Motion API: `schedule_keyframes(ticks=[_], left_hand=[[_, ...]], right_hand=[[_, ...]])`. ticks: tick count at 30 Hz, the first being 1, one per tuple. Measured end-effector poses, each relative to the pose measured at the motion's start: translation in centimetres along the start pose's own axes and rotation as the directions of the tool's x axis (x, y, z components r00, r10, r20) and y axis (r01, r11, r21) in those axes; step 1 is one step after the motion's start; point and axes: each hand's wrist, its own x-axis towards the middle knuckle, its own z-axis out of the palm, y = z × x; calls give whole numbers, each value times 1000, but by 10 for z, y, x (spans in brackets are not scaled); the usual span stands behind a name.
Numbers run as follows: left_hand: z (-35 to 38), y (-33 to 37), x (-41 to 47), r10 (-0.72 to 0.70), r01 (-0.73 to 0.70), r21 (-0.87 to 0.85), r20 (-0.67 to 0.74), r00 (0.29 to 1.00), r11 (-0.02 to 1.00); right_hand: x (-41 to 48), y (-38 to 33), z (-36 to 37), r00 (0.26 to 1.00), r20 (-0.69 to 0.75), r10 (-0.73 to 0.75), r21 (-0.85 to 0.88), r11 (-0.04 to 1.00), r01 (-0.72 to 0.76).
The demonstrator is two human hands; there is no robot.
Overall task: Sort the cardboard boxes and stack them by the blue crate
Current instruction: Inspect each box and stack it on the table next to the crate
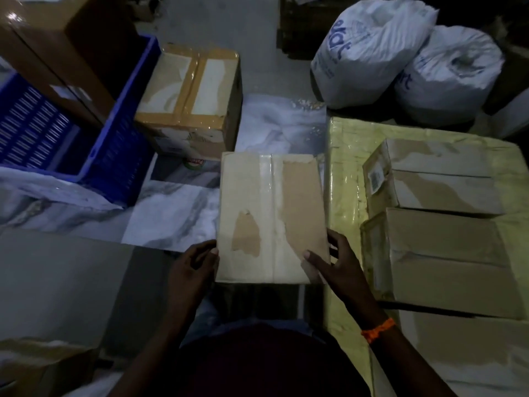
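A person holds a flat cardboard box (272, 219) in the middle of the view, with both hands at its near end. The left hand (194, 265) is at 7 o'clock from the box. Its fingers curl against the left edge and grip it. The right hand (335, 262) is at 5 o'clock from the box. Its thumb lies on top and its fingers wrap round the right edge, so it grips the box too. An orange wristband (378, 329) is on the right wrist. The top of the held box has clear tape down its middle and torn patches of paper. The blue crate (114, 116) is at 10 o'clock, well apart from the held box. A big brown box (65, 38) stands at the far end of the crate, and it is hard to tell if it sits inside. A taped cardboard box (189, 93) stands on the floor at 11 o'clock, just beside the right wall of the crate. At 3 o'clock is a large yellow wrapped bundle (346, 173), just beside the held box. Two more cardboard boxes lie on it, a far one (438, 173) and a near one (446, 262), side by side. Two white sacks (369, 50) sit at 1 o'clock, touching each other. The floor (171, 213) looks like grey and white marble.
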Motion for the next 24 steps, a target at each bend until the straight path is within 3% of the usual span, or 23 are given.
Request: schedule_keyframes(ticks=[9, 16, 20, 24], left_hand=[[17, 31, 63, 155, -153, 165, 1, 988, 974], [40, 84, 122, 97, -123, 206, 135, 986, 971], [50, 96, 112, 77, -84, 57, 125, 989, 995], [49, 115, 95, 156, -150, -64, 101, 983, 987]], right_hand=[[69, -12, -9, 985, -151, -86, 40, 995, 93], [128, -59, 8, 999, -39, 1, 60, 998, 1], [117, -63, 11, 990, -133, -52, -11, 999, 51], [98, -73, 1, 965, -241, -103, 50, 992, 118]])
